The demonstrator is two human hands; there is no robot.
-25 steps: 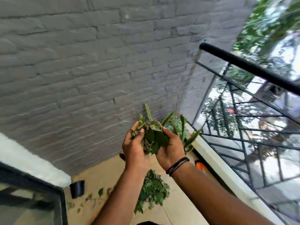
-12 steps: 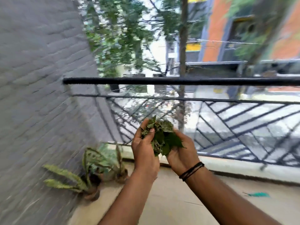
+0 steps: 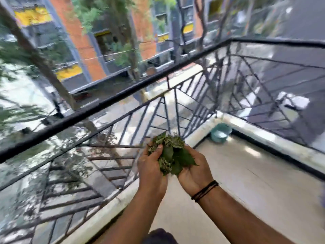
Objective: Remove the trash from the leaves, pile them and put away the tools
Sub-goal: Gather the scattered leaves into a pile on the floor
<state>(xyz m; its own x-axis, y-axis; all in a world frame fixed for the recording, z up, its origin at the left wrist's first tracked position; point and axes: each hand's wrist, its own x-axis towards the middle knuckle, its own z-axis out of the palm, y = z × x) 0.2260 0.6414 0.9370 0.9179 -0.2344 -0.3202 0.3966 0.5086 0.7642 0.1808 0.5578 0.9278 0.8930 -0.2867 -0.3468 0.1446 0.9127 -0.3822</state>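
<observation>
A bunch of green leaves (image 3: 169, 153) sits cupped between both my hands at chest height over the balcony floor. My left hand (image 3: 151, 170) curls round the left side of the bunch, thumb on top. My right hand (image 3: 194, 171), with black cords on the wrist, cradles the leaves from the right and below. A teal bucket (image 3: 219, 132) stands in the far corner of the balcony, ahead and to the right of my hands. No tools are in view.
A black metal railing (image 3: 123, 92) runs diagonally on the left and turns at the corner to the right. A white kerb (image 3: 263, 136) edges the beige tiled floor (image 3: 246, 182). Trees and an orange building lie beyond.
My view has swung right, from the grey brick wall and potted plants to the balcony corner with the teal bucket. Both hands keep the same hold on the leaves.
</observation>
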